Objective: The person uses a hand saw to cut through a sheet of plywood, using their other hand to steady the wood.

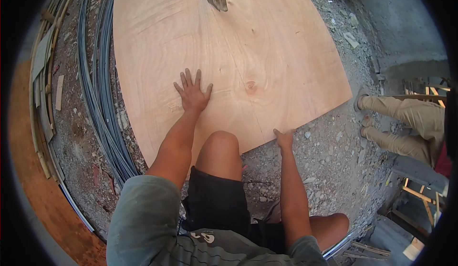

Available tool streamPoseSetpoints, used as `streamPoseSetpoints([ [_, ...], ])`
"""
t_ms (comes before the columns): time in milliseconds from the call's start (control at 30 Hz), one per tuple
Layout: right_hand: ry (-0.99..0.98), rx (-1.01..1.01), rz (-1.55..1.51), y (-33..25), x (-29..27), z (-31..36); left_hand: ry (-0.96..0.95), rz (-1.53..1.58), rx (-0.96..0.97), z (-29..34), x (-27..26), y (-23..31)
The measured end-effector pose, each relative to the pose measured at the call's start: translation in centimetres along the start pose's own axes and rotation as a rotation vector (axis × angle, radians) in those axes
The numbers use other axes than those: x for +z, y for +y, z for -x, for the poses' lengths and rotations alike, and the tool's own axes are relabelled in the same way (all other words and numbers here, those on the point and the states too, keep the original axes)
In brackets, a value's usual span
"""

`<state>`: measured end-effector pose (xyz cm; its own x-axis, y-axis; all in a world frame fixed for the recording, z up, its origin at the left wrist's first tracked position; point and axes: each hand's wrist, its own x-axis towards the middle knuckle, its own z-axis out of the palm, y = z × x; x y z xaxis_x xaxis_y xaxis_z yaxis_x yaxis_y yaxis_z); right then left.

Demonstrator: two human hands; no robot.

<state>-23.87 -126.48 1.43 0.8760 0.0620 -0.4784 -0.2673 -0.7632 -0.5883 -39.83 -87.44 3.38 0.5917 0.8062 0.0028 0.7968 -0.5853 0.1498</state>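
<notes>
A large plywood sheet (286, 51) lies in front of me, pale with wood grain and a thin dark line running down its middle. My left hand (193, 94) rests flat on its face, fingers spread. At the near edge, my right hand (285, 136) grips the sheet, thumb on top; its other fingers are mostly hidden. One bent knee (219, 144) is against or over the near edge. Toward the far end of the sheet sits a small grey-brown, wedge-like piece (217, 0), whose kind I cannot make out.
Long bundled metal rods (98, 94) lie along the sheet's left side. Beyond them are wooden poles (36, 113) and a brown board (33, 170). Rubble (324, 156) covers the ground. At right a person in tan trousers (400, 111) stands near the sheet's corner, by a concrete wall (400, 23).
</notes>
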Motion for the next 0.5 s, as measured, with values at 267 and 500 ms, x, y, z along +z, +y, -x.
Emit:
streamPoseSetpoints([
  [267,0.188,0.117,0.444,-11.0,0.6,2.6,-0.043,0.002,-0.035,-0.8,0.0,-0.3],
  [500,0.036,-0.739,0.211,-24.8,12.3,-3.9,-0.080,0.037,-0.030,-2.2,0.4,0.5],
])
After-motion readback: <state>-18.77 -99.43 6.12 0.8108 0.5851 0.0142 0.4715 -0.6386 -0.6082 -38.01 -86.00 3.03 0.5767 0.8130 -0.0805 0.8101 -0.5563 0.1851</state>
